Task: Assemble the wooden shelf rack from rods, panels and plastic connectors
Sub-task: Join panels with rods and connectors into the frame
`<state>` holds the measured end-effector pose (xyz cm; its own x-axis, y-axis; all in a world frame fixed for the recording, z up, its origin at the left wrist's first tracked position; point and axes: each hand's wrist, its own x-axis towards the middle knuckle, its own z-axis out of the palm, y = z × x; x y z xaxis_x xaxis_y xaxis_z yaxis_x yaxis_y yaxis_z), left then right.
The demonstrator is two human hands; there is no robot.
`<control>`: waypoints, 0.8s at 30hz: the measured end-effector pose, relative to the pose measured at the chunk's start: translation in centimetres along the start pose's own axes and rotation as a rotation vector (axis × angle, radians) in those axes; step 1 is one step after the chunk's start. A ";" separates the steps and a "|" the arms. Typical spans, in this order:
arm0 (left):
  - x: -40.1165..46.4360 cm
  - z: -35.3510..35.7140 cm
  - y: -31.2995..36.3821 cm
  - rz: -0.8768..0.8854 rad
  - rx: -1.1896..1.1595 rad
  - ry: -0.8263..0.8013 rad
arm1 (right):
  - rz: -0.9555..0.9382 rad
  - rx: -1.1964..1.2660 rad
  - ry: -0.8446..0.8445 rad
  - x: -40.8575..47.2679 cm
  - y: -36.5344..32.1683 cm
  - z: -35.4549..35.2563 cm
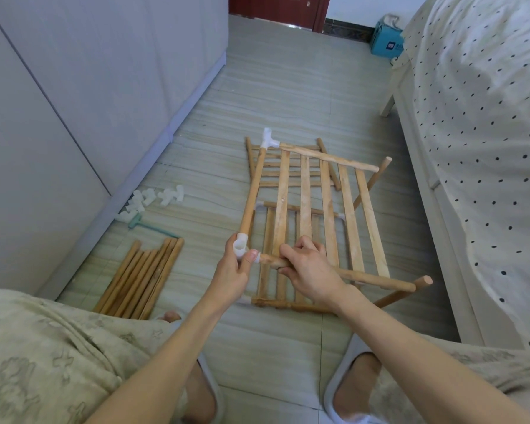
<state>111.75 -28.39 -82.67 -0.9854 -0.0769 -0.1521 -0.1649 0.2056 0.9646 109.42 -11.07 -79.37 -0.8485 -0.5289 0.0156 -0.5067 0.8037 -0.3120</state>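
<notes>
While the left hand (233, 270) curls round a white plastic connector (241, 246) at the near left corner of a slatted wooden panel (315, 215), its thumb pressed on the connector's side socket, the right hand (308, 266) grips the near rod (377, 278) of that panel just beside the connector, fingers wrapped over the rod and closed upon it; the rod's end meets the socket, though how far in it sits I cannot tell; the panel is held tilted above the floor (282, 96), its far left corner capped by a second white connector (269, 140), a side rod (253, 194) running between the two connectors; the right ends of the near and far rods are bare; beneath it lies an assembled shelf frame (283, 302) flat on the floor, and another slatted panel (291, 174) lies beyond, partly hidden; a bundle of loose rods (138, 278) lies near the floor's left edge, beside the wardrobe (74, 87); further along that edge sits a heap of spare connectors (153, 200) with a pale green mallet (149, 228) just beside them; a bed with a dotted cover (478, 117) lines the right edge; two slippered feet (349, 390) rest at the near edge.
</notes>
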 end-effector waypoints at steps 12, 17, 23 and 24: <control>0.2 -1.2 3.2 -0.169 -0.152 -0.389 | 0.023 -0.097 -0.162 0.5 2.9 -3.5; 1.5 1.1 3.7 -0.373 -0.274 -0.323 | 0.184 -0.053 -0.128 -0.7 4.8 -4.2; 3.6 3.3 4.1 -0.473 -0.263 -0.139 | 0.418 0.014 0.435 -5.0 4.3 -1.8; 3.9 3.5 4.2 -0.485 -0.273 -0.114 | 0.470 -0.025 0.497 -5.5 4.2 -1.3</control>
<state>107.06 -24.38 -79.96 -0.8004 0.0095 -0.5993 -0.5977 -0.0879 0.7969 111.79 -4.40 -79.57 -0.9454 0.0609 0.3202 -0.0659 0.9264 -0.3707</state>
